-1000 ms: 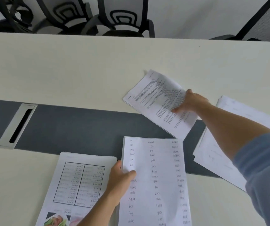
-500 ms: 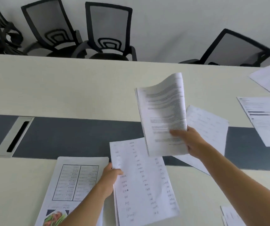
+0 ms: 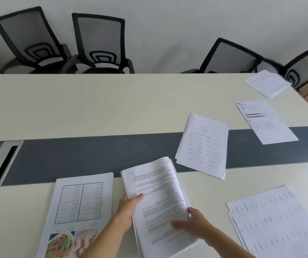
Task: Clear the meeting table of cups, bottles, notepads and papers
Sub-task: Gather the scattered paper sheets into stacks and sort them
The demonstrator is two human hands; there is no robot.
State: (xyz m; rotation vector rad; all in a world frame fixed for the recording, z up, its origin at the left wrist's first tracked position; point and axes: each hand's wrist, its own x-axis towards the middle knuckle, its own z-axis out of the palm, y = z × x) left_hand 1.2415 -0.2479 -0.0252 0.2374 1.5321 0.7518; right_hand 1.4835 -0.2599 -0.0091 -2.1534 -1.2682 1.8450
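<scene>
Right, we see both hands on one stack of printed text pages [image 3: 158, 192], which lies slightly skewed on the pale table [image 3: 93, 105], its far end touching the dark strip [image 3: 93, 151] ahead of the hands; the left hand [image 3: 127, 211] grips the stack's left edge, thumb on top of the top page, fingers hidden beneath; the right hand [image 3: 194, 223] rests on the stack near its right edge, one finger stretched across the print; it is blurred, so we cannot tell whether it grips or only presses; more sheet edges show under the stack at its near end.

Just left of the left hand lies a sheet with a ruled grid and food photos [image 3: 78, 202], flat, close beside the stack; ahead and right of the right hand sits a loose pile with faint writing [image 3: 203, 146], across the dark strip; right of the right hand, well apart from it, lies a spread of sheets with faint columns [image 3: 276, 216]; farther ahead and right we see a sheet with dark bars [image 3: 264, 121] and, beyond it, a blank sheet [image 3: 266, 83] at the table's far corner.

Far left of the left hand sits a silver cable slot [image 3: 2, 162] in the strip; black mesh chairs [image 3: 101, 43] stand beyond the table's far edge.
</scene>
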